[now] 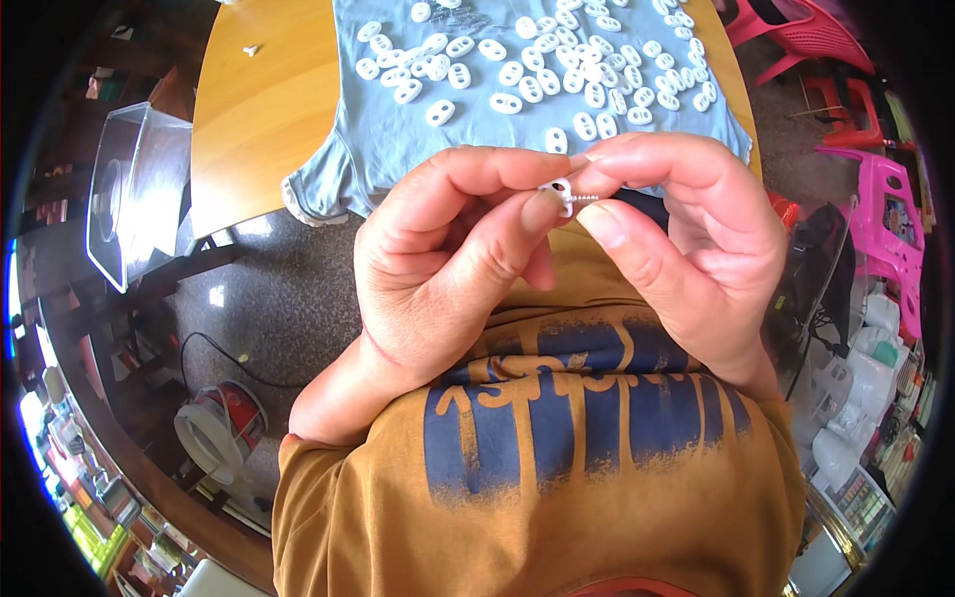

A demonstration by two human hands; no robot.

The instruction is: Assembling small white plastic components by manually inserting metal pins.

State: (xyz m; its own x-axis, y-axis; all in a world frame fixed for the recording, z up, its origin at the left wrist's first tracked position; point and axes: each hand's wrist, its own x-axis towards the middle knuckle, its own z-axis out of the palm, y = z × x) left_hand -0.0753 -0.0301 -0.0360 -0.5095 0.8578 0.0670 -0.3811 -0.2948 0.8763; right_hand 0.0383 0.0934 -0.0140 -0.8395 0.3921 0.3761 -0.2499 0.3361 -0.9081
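In front of my chest, my left hand (448, 239) pinches a small white plastic two-hole piece (560, 187) between thumb and forefinger. A short, thin ridged stem (585, 198) sticks out from it toward my right hand (696, 229). The right thumb and forefinger close in around this stem, their tips almost meeting the left fingertips. Whether the stem is part of the two-hole piece or a separate part, I cannot tell. Just beyond my hands, many white oval two-hole pieces (506, 102) lie scattered on a light blue shirt (398, 149).
The shirt is spread over a wooden table (259, 129), where a tiny white bit (251, 50) lies at the left. A clear plastic box (134, 189) stands left of the table. A bucket (219, 428) and a cable are on the floor; pink chairs (811, 35) stand at the right.
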